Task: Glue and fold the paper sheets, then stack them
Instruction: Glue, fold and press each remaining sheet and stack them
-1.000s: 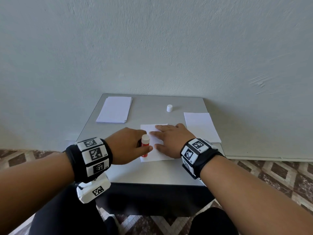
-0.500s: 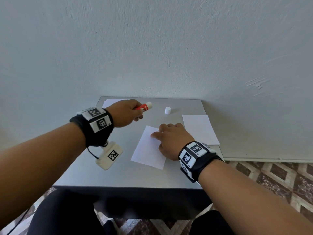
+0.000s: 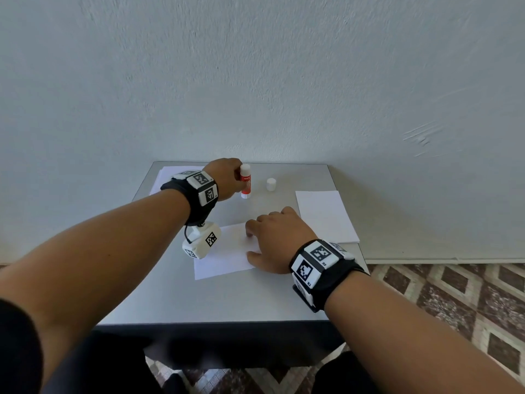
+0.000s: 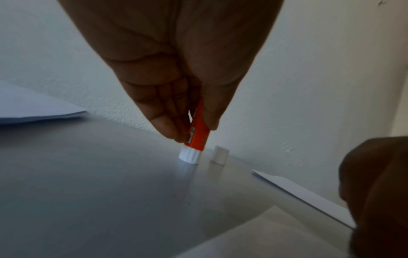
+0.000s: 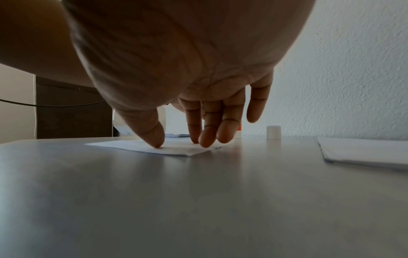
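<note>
My left hand (image 3: 224, 180) grips a red and white glue stick (image 3: 245, 181) upright near the back of the grey table (image 3: 199, 302). In the left wrist view the glue stick (image 4: 195, 137) stands with its white base on the tabletop, fingers (image 4: 165, 122) and thumb around its red barrel. Its white cap (image 3: 271, 184) (image 4: 219, 155) stands just right of it. My right hand (image 3: 272, 240) rests with straight fingers (image 5: 212, 132) on a white paper sheet (image 3: 224, 257) (image 5: 176, 148) lying flat at mid-table.
A stack of white sheets (image 3: 325, 216) (image 5: 364, 151) lies at the table's right edge. Another paper stack (image 3: 164, 177) (image 4: 33, 108) sits at the back left, partly hidden by my left wrist. A pale wall rises right behind the table; patterned floor tiles (image 3: 454, 294) show at right.
My left hand carried the glue stick from the sheet to the back of the table and stood it upright beside the cap. My right hand stayed on the sheet, which has turned slightly.
</note>
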